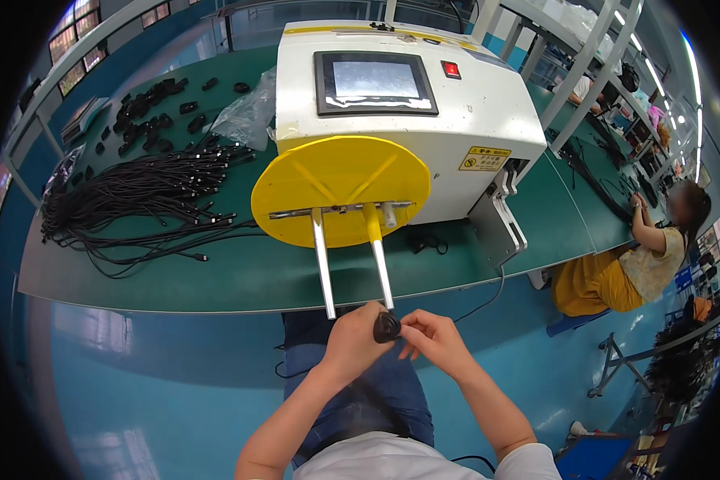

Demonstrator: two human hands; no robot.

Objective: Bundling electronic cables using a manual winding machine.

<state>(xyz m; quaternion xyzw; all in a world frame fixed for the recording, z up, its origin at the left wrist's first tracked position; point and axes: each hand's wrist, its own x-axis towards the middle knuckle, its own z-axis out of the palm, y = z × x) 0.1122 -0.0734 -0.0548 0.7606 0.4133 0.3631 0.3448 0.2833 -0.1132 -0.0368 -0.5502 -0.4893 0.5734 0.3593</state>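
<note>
A small dark bundle of coiled black cable (387, 326) is held in front of my body, just off the table's front edge. My left hand (352, 342) is closed round its left side. The thumb and fingers of my right hand (438, 340) pinch at its right side; what exactly lies between those fingertips is too small to make out. Just above my hands end two metal rods (322, 264) that stick out from a yellow disc (336, 172). The disc is mounted on the front of a white machine (464, 112), and nothing is wound on the rods.
Loose black cables (152, 188) lie heaped on the green table (240, 280) at left. Behind them are several small black coils (140, 108) and a clear plastic bag (248, 112). A grey bracket (500, 224) stands right of the machine. A seated co-worker (616, 268) handles cables farther right.
</note>
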